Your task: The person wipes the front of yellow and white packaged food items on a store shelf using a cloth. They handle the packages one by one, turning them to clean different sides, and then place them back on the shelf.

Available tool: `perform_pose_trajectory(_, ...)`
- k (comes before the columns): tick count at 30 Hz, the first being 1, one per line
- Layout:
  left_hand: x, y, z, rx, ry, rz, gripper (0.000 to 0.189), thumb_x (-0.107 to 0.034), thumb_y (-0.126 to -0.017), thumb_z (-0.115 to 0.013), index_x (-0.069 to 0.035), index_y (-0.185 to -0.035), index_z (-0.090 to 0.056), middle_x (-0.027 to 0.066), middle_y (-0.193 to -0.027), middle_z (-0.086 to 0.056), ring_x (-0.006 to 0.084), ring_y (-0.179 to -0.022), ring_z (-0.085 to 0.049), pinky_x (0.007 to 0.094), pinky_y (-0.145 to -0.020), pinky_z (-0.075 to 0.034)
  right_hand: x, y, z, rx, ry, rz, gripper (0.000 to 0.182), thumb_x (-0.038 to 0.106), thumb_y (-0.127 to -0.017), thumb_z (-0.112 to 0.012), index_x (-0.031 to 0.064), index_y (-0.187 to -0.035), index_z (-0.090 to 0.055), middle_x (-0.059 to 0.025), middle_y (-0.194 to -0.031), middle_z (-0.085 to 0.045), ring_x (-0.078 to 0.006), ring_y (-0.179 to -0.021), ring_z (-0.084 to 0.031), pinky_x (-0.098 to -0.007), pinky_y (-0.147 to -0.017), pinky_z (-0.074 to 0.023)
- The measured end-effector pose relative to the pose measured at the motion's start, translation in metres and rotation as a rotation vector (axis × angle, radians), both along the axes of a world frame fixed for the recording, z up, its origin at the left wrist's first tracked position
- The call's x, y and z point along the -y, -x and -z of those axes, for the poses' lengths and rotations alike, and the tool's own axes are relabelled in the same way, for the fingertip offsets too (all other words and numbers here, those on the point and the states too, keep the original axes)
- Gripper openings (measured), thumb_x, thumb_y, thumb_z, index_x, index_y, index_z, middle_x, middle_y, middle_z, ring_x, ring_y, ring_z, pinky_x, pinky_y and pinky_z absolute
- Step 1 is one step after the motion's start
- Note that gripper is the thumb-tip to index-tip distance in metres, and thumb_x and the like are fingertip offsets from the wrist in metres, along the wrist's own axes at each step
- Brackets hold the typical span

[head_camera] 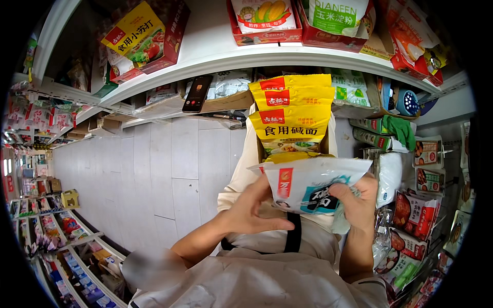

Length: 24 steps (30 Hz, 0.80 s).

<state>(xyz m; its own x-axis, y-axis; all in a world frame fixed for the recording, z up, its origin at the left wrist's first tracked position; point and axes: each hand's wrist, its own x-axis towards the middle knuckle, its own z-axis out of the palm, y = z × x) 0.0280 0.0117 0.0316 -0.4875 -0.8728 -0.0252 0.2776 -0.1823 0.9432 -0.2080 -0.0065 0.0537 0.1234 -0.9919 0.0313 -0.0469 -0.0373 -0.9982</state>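
Observation:
A white plastic food packet with a red and a teal printed panel is held up in front of my lap. My right hand grips its right end, thumb on the front. A pale green cloth hangs bunched from the same hand. At the packet's left edge is my left hand; its thumb stands apart below the packet, and its fingertips are partly hidden. Just beyond, several yellow packets stand in a row in a cardboard box between my legs.
A white shelf crosses ahead, bearing boxed packets. A phone rests on goods on the lower shelf. Green gloves lie on boxes at right, near hanging packets. Tiled floor stretches left towards other shelving.

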Motion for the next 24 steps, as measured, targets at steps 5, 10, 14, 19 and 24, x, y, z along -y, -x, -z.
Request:
perform_pose_trajectory(5,-0.005,0.008,0.017,0.036,-0.340,0.095,0.058,-0.004,-0.082,-0.077,-0.003,-0.131,-0.047,0.0013,-0.117,-0.058,0.0100,-0.109,-0.053,0.0247,-0.089,-0.044,0.008,-0.014,-0.005,-0.108,0.054,0.346,0.015,0.006,-0.087,-0.069,-0.0028,-0.099,-0.067,-0.0056,-0.090,-0.067,-0.0099,-0.079,-0.058,-0.0233,-0.071,-0.0464)
perform_pose_trajectory(10,-0.001,0.005,0.008,-0.141,-0.383,-0.008,0.054,0.000,-0.087,-0.069,-0.008,-0.135,-0.045,0.0009,-0.119,-0.056,0.0121,-0.114,-0.051,0.0281,-0.097,-0.043,-0.011,-0.037,-0.022,-0.428,0.636,0.125,0.027,0.003,-0.086,-0.064,-0.0022,-0.113,-0.063,-0.0172,-0.117,-0.061,-0.0262,-0.097,-0.062,-0.0350,-0.084,-0.0499)
perform_pose_trajectory(14,0.002,-0.006,0.032,-0.026,-0.024,0.154,0.067,0.005,-0.087,-0.064,-0.009,-0.144,-0.033,0.0026,-0.133,-0.047,0.0132,-0.123,-0.045,0.0295,-0.098,-0.042,0.000,-0.070,-0.008,-0.603,0.784,-0.232,0.040,0.005,-0.083,-0.059,-0.0020,-0.122,-0.061,-0.0172,-0.130,-0.057,-0.0337,-0.119,-0.056,-0.0454,-0.098,-0.0466)
perform_pose_trajectory(19,0.007,-0.003,0.027,0.017,-0.297,0.094,0.060,0.008,-0.084,-0.065,-0.005,-0.137,-0.039,0.0010,-0.120,-0.050,0.0092,-0.117,-0.046,0.0263,-0.092,-0.043,0.058,-0.057,0.002,-0.640,0.862,0.069,0.043,-0.005,-0.077,-0.054,-0.0038,-0.120,-0.063,-0.0174,-0.124,-0.061,-0.0350,-0.120,-0.056,-0.0462,-0.101,-0.0449)
perform_pose_trajectory(24,0.007,-0.014,0.043,-0.144,-0.419,-0.123,0.058,0.015,-0.075,-0.069,-0.001,-0.127,-0.050,0.0086,-0.110,-0.065,0.0193,-0.099,-0.064,0.0312,-0.086,-0.052,0.074,-0.013,0.004,-0.542,0.591,0.481,0.036,-0.009,-0.085,-0.052,0.0003,-0.117,-0.065,-0.0154,-0.109,-0.066,-0.0260,-0.100,-0.064,-0.0358,-0.088,-0.0507)
